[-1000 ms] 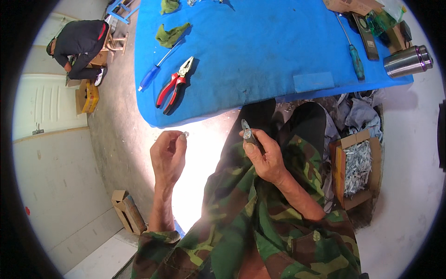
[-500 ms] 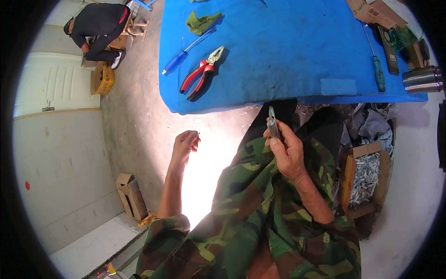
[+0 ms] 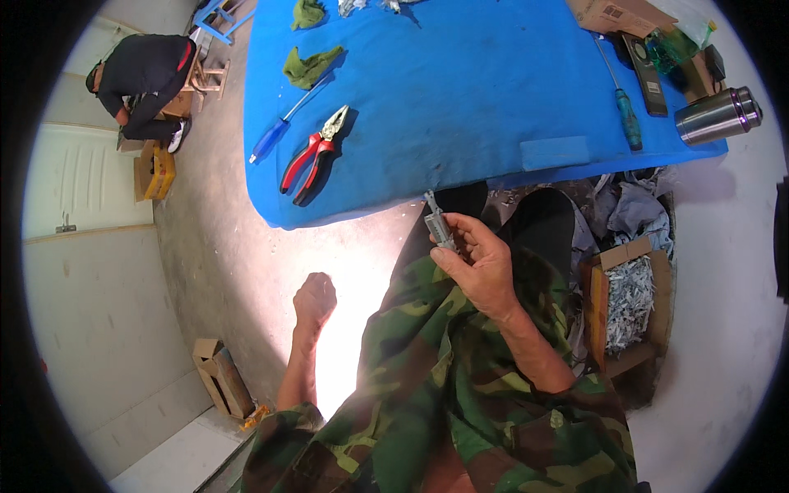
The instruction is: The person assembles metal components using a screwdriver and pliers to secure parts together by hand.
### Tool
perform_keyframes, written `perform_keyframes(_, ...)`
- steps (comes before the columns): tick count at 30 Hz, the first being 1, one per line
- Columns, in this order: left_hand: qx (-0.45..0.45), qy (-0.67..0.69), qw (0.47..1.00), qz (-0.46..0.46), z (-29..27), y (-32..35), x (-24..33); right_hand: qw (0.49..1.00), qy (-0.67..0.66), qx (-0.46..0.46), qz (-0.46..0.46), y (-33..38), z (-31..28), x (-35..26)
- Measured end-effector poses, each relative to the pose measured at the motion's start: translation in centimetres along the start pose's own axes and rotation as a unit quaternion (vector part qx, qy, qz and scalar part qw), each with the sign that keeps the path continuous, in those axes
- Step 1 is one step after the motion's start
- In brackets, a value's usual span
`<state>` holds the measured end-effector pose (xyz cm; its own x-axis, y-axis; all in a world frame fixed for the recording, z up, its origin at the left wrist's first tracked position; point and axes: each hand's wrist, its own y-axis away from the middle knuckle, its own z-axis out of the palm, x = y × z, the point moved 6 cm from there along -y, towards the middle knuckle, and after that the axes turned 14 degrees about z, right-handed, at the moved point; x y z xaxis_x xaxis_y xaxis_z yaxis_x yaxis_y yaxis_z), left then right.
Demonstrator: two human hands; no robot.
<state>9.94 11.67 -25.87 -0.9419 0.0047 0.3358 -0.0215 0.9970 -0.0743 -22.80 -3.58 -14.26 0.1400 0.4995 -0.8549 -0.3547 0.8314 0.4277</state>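
Note:
My right hand [image 3: 483, 267] grips a small grey metal part [image 3: 440, 228] between thumb and fingers, above my lap. The part has a blocky ridged body and a narrow tip that points toward the table edge. Apart from it, to the left over the brightly lit floor, my left hand [image 3: 316, 301] is closed in a fist; whatever its fingers may hold is hidden. On the blue-covered table [image 3: 436, 107] lie red-and-black pliers [image 3: 316, 154], a blue-handled screwdriver [image 3: 271, 140] and a crumpled green cloth [image 3: 310, 67].
At the table's right are a teal-handled screwdriver [image 3: 628, 120], a steel flask [image 3: 718, 116] and a cardboard box [image 3: 623, 16]. Below stands a box of grey metal pieces [image 3: 630, 304]. Another person [image 3: 148, 78] sits bent over at the far left, near a yellow carton [image 3: 154, 171].
The view has shifted, so the table's things sit further left. My left hand has turned over into a fist with its back showing. The metal part in my right hand has turned slightly.

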Motion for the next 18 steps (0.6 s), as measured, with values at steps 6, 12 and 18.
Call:
perform_keyframes(6,-0.069,0.229,0.968,-0.072,-3.6,-6.4,9.1,0.999,0.021,0.024,-0.031,0.2,0.1,-0.5)
perform_keyframes(12,-0.016,0.462,0.881,-0.098,-8.3,-11.3,17.5,0.997,0.059,0.028,-0.040,0.9,0.1,-1.0)
perform_keyframes(18,0.064,0.546,0.834,-0.059,-9.1,-13.9,20.5,0.969,0.178,0.036,-0.170,2.0,0.3,-2.8)
